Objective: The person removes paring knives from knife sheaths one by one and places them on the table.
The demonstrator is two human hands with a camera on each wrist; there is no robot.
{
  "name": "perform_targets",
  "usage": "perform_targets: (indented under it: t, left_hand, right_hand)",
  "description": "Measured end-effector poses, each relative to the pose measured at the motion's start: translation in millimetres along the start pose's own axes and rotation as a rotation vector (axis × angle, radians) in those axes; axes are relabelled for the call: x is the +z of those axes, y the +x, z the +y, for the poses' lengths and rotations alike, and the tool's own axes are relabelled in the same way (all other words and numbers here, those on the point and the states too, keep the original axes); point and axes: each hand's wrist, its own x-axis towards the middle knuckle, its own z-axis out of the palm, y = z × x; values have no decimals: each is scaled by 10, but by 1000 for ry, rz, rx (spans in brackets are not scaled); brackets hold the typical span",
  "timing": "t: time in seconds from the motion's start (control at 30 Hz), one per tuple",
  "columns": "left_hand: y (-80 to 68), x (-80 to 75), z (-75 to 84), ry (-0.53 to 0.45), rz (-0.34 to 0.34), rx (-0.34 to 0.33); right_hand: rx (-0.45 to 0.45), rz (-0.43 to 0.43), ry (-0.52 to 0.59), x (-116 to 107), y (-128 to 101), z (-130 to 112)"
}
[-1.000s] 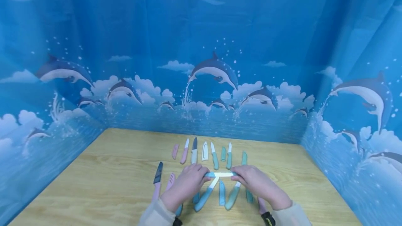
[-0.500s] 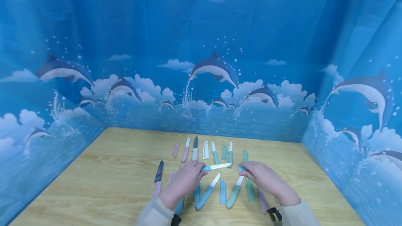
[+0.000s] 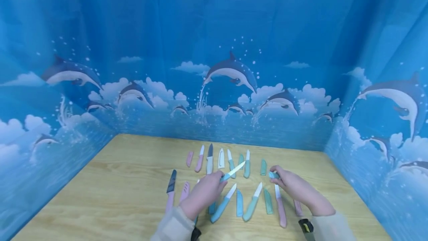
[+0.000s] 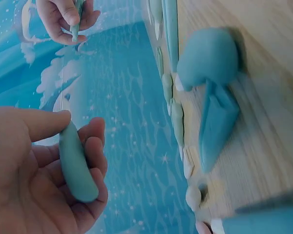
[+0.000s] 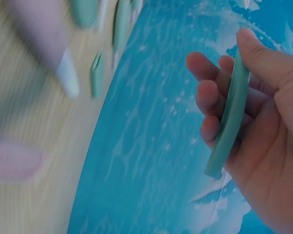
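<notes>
In the head view my left hand [image 3: 204, 192] holds a paring knife by its blue-green handle, the bare pale blade [image 3: 236, 169] slanting up to the right. The left wrist view shows the knife's curved handle [image 4: 77, 165] between thumb and fingers. Off to the right, my right hand [image 3: 295, 186] holds a blue-green knife sheath [image 3: 273, 175], apart from the blade. In the right wrist view the slim sheath [image 5: 230, 114] lies across the curled fingers with the thumb on its top end. My left palm hides part of a knife lying below.
On the wooden table [image 3: 133, 166], a back row holds a pink sheath [image 3: 190, 158], a dark-bladed knife [image 3: 210, 158] and a white sheath [image 3: 221, 158]. Nearer lie a blue knife [image 3: 222, 205], a blue sheath [image 3: 239, 203], a green knife [image 3: 252, 203] and a pink-handled knife [image 3: 281, 211].
The sheath has come off the blade tip, and my right hand has carried it to the right. My left hand has tilted the knife from level to tip-up.
</notes>
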Motion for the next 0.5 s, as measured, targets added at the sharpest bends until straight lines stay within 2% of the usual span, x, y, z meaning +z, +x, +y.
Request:
perform_targets:
  t: [0.1, 0.23, 0.37, 0.5]
  left_hand:
    - [23, 42, 70, 15, 6, 5]
    - [101, 138, 200, 68, -3, 26]
    - [251, 229, 351, 154, -24, 35]
    - [465, 339, 498, 168, -64, 41]
  right_hand:
    - [28, 3, 2, -45, -60, 94]
    - [23, 16, -36, -76, -151, 222]
    - [-54, 39, -95, -90, -188, 379]
    - [-154, 78, -173, -95, -169, 578]
